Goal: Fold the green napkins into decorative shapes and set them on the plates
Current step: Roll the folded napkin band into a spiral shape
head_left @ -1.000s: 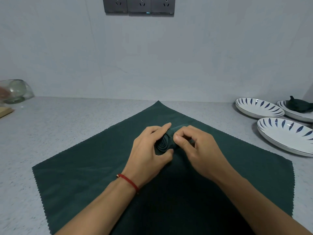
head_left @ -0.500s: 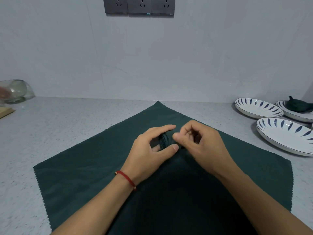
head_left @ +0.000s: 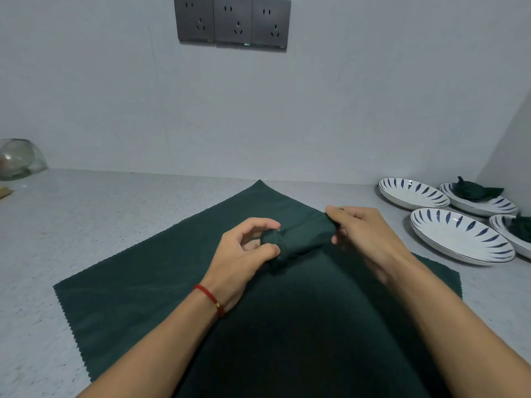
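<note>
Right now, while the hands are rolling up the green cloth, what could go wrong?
The roll might come undone: the left hand only pinches one end and the right hand holds the other, so a slip could loosen it. Also, the right hand works close to the nearest plate, so a wide elbow swing might bump it.

Grey wall sockets (head_left: 232,22) (three), glass bowl (head_left: 17,158) far left
</note>
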Available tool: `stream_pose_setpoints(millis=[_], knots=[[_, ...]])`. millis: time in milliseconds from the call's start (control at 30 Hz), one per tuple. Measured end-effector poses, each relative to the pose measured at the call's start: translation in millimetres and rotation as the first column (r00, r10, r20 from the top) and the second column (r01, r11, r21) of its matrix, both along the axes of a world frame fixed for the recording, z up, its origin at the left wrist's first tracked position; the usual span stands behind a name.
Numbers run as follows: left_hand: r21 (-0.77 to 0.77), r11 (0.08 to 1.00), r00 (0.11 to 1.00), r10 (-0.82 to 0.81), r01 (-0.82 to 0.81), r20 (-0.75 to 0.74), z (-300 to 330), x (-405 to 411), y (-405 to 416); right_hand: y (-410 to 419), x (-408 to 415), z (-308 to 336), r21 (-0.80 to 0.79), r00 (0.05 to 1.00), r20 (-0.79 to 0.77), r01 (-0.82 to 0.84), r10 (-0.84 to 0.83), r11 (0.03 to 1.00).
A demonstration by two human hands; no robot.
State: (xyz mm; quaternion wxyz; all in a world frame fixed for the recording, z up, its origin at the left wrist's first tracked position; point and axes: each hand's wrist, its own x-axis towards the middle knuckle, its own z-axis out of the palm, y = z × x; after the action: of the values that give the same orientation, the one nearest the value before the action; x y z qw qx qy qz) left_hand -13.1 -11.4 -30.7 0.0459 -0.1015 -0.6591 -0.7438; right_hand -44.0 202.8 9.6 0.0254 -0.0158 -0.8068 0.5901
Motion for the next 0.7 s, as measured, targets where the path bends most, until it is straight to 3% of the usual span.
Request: stream_pose_setpoints(millis=[167, 267, 333, 367, 533, 700], knots=[[-0.254, 0.961, 0.994, -0.092, 0.106, 0.067, 7.5, 10.0, -11.2, -13.5, 14.3, 28.8, -0.001, 0.994, -0.029, -0.11, 0.109, 0.994], [-0.486, 0.873, 0.996, 0.0, -0.044, -0.09, 21.6, 20.6, -11.0, -28.0, 17.3, 39.9, 0.108, 0.992, -0.005, -0.127, 0.129, 0.986], [-0.522, 0.822, 0.968, 0.129, -0.226, -0.216, 37.0, 35.9, -1.5, -37.6, 19.4, 45.5, 0.166, 0.99, 0.042, -0.137, 0.132, 0.977], [-0.53, 0.813, 0.966, 0.148, -0.241, -0.212, 43.7, 41.8, 4.3, -43.1, 21.7, 48.0, 0.179, 0.988, 0.073, -0.149, 0.138, 0.973], [-0.604, 0.777, 0.98, 0.194, -0.176, -0.035, 60.3, 47.8, 22.9, -54.4, 30.6, 57.4, 0.197, 0.978, 0.182, -0.136, 0.1, 0.971], [-0.645, 0.746, 0.978, 0.21, -0.166, -0.008, 67.0, 45.6, 25.5, -50.5, 39.9, 67.6, 0.175, 0.97, 0.221, -0.14, 0.1, 0.975]])
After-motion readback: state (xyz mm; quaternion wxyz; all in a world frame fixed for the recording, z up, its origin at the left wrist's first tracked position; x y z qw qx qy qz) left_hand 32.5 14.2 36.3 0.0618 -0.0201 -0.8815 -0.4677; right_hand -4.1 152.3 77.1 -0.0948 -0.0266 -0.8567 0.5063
